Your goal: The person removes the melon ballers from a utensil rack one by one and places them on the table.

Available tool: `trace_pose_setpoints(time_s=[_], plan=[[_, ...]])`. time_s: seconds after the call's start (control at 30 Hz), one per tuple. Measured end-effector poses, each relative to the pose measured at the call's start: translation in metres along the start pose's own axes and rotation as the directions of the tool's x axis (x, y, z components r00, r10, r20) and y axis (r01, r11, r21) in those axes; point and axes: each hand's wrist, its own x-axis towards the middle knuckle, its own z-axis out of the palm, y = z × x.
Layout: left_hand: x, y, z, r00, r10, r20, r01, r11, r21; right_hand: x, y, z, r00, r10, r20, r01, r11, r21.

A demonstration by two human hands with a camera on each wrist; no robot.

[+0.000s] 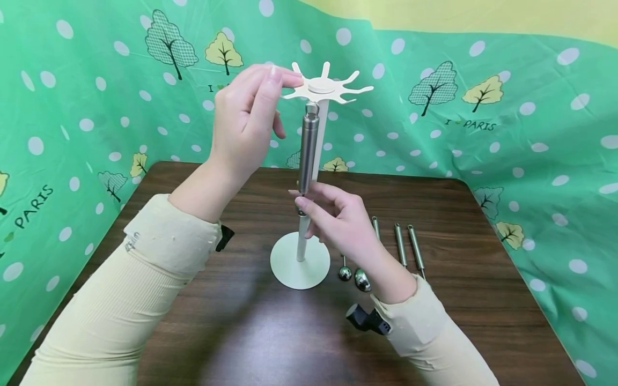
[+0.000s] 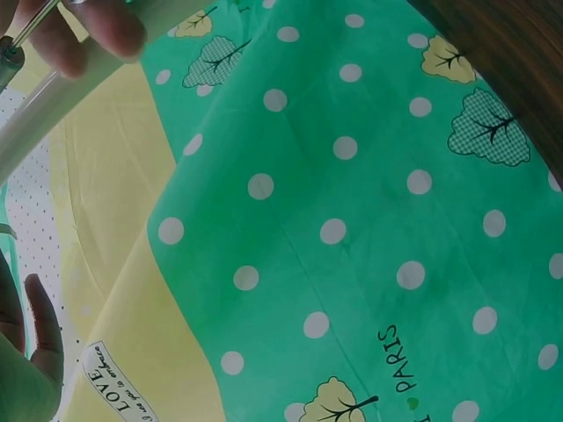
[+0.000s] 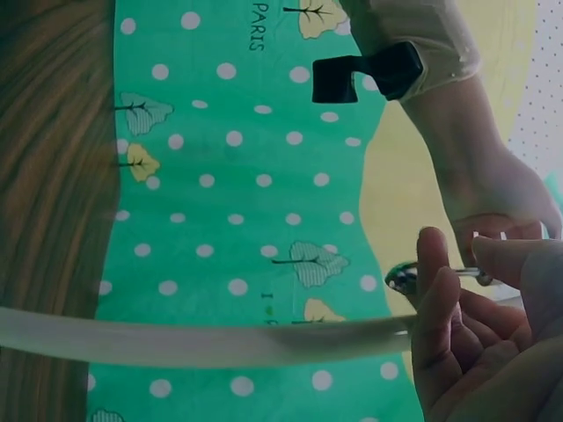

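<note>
A white stand with a ring of curved prongs (image 1: pixel 321 87) on top rises from a round base (image 1: pixel 289 273). Up at the prongs, my left hand (image 1: pixel 243 115) pinches the left side between thumb and index finger, covering a prong. My right hand (image 1: pixel 343 217) holds a small metal scoop (image 1: pixel 309 150) upright in front of the pole, gripping it below its thick handle. The loop at the handle's top sits just under the prongs. In the right wrist view the scoop's shiny rounded head (image 3: pixel 402 279) shows beside the fingers; the pole (image 3: pixel 220 345) runs alongside.
Several metal utensils lie on the brown table (image 1: pixel 217 321) right of the base, among them a small round scoop (image 1: pixel 345 273) and a spoon (image 1: pixel 362 280), with handles (image 1: pixel 416 249) pointing away. A green dotted cloth (image 1: pixel 96 96) hangs behind and around the table.
</note>
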Motion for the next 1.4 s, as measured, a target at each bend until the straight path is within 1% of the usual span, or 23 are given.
trace_pose_setpoints(time_s=[0.1, 0.2, 0.47, 0.6, 0.7, 0.83, 0.97, 1.13, 1.27, 1.4], plan=[[0.0, 0.0, 0.0, 1.0, 0.008, 0.0, -0.008, 1.0, 0.0, -0.001, 0.002, 0.003, 0.999, -0.054, 0.003, 0.054, 0.998, 0.006], [0.0, 0.0, 0.0, 1.0, 0.016, -0.003, -0.016, 1.0, -0.004, -0.003, 0.003, 0.005, 0.995, -0.101, -0.004, 0.101, 0.995, -0.011], [-0.001, -0.001, 0.0, 1.0, 0.017, -0.011, -0.017, 1.0, -0.019, -0.008, 0.003, 0.006, 0.988, -0.15, -0.047, 0.151, 0.989, 0.01], [-0.001, -0.001, 0.0, 1.0, 0.014, -0.011, -0.014, 1.0, -0.017, -0.011, 0.002, 0.006, 0.976, -0.204, -0.073, 0.206, 0.979, 0.016], [-0.001, -0.001, 0.0, 1.0, 0.015, -0.011, -0.015, 1.0, -0.015, -0.014, 0.0, 0.007, 0.963, -0.244, -0.112, 0.248, 0.968, 0.022], [-0.001, 0.0, 0.0, 1.0, 0.017, -0.01, -0.017, 1.0, -0.012, -0.019, -0.003, 0.007, 0.955, -0.259, -0.147, 0.266, 0.964, 0.026], [0.0, 0.0, 0.0, 1.0, 0.019, -0.011, -0.019, 1.0, -0.012, -0.025, -0.005, 0.006, 0.95, -0.276, -0.142, 0.281, 0.96, 0.015], [0.0, 0.0, 0.0, 1.0, 0.026, -0.011, -0.026, 1.0, -0.008, -0.031, -0.006, 0.005, 0.937, -0.32, -0.138, 0.325, 0.945, 0.014], [0.0, -0.001, 0.0, 0.999, 0.03, -0.015, -0.03, 1.0, -0.004, -0.035, -0.007, 0.002, 0.924, -0.355, -0.139, 0.364, 0.93, 0.046], [-0.001, -0.001, 0.001, 0.999, 0.031, -0.018, -0.031, 1.0, -0.004, -0.039, -0.006, 0.0, 0.92, -0.361, -0.149, 0.377, 0.921, 0.097]])
